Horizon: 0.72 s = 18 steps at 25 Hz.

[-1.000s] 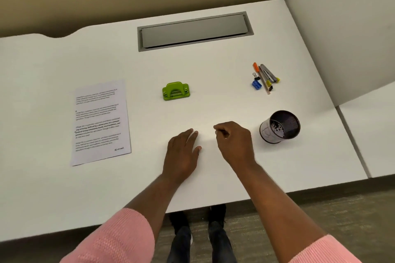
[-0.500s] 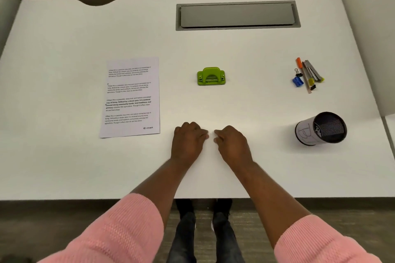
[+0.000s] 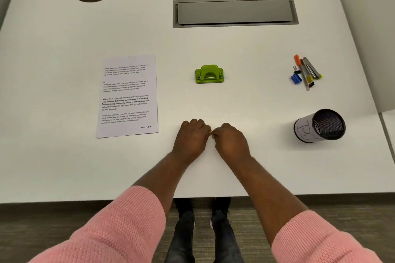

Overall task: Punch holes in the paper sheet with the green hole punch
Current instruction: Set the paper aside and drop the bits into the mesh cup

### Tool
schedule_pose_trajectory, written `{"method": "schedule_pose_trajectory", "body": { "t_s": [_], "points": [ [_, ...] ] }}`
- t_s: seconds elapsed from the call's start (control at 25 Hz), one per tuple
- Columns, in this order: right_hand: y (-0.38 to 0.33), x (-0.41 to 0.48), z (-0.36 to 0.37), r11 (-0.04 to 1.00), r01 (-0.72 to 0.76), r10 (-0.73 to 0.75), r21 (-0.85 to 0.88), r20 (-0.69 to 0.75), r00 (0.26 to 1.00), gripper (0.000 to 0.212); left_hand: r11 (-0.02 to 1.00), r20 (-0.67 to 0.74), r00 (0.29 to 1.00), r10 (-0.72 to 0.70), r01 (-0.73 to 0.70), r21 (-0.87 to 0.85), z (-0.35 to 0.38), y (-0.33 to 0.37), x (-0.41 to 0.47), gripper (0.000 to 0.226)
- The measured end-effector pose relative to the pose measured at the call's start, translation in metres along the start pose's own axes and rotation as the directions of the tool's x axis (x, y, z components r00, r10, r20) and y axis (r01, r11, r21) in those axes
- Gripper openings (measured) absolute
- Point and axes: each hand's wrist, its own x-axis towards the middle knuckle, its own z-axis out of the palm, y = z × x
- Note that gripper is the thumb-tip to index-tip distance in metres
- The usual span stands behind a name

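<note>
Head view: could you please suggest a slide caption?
Both hands, left hand and right hand, rest curled on the desk; paper sheet and green hole punch lie untouched.

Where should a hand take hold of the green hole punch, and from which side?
Probably from above, fingers across the flat base's two short ends: the green hole punch sits upright and alone on the desk, its arched lever on top, clear on both sides.

Curled hands (image 3: pixel 210 137) on desk (image 3: pixel 64 166)

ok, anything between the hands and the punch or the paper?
Nothing visible. Bare table lies between both hands and the punch; the paper lies flat and uncovered, off to the left.
</note>
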Motion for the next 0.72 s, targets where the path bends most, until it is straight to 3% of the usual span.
{"method": "schedule_pose_trajectory", "body": {
  "t_s": [0.36,0.6,0.72],
  "points": [
    [0.000,-0.002,0.004,0.996,-0.008,0.003,-0.087,-0.066,0.998,0.021,0.991,0.029,0.993,0.110,-0.112,0.071,-0.003,0.003,0.007,0.020],
    [-0.002,0.000,0.005,0.986,0.006,-0.012,-0.165,-0.038,0.999,0.018,0.997,0.063,0.997,0.051,-0.054,0.047,0.000,0.010,0.001,0.015],
    [0.001,0.002,0.003,0.998,-0.057,0.056,-0.034,-0.041,0.998,0.024,0.999,0.087,0.996,-0.031,0.030,0.016,0.001,0.014,0.003,0.022]
  ]
}}
